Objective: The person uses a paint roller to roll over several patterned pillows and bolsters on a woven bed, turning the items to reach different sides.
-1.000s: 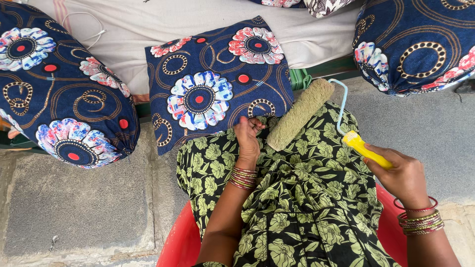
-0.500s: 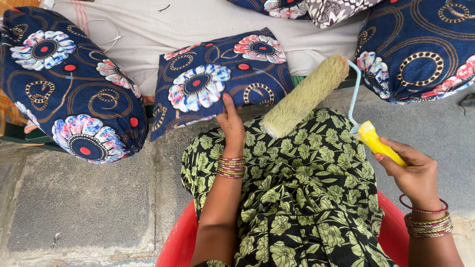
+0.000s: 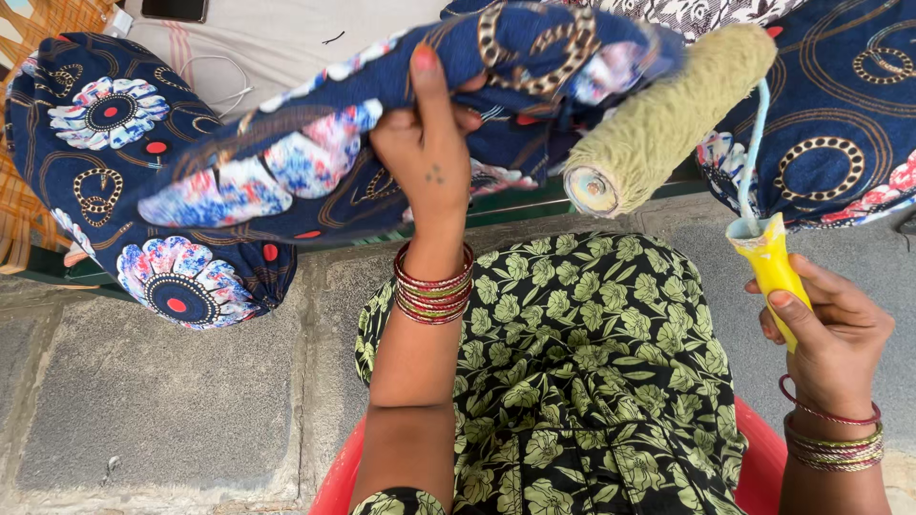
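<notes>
My left hand [image 3: 426, 143] grips the edge of a flat blue floral cushion cover [image 3: 315, 157] and holds it lifted off the bed, tilted and blurred. My right hand [image 3: 828, 329] is closed on the yellow handle [image 3: 769, 270] of a paint roller. Its fuzzy olive-green sleeve [image 3: 668, 119] points up and to the right, close to the lifted cover's right end. My lap is covered by black cloth with green flowers [image 3: 582, 381].
A stuffed blue floral bolster [image 3: 124, 181] lies at the left and another [image 3: 840, 105] at the right, both on a pale bed sheet [image 3: 286, 38]. A white cable [image 3: 215, 72] and a dark phone [image 3: 172, 10] lie on the sheet. Grey stone floor [image 3: 153, 391] is below; a red seat [image 3: 334, 472] is under me.
My left hand has taken hold of the cushion cover and lifted it off the bed. The roller has swung upward and its handle now stands more upright.
</notes>
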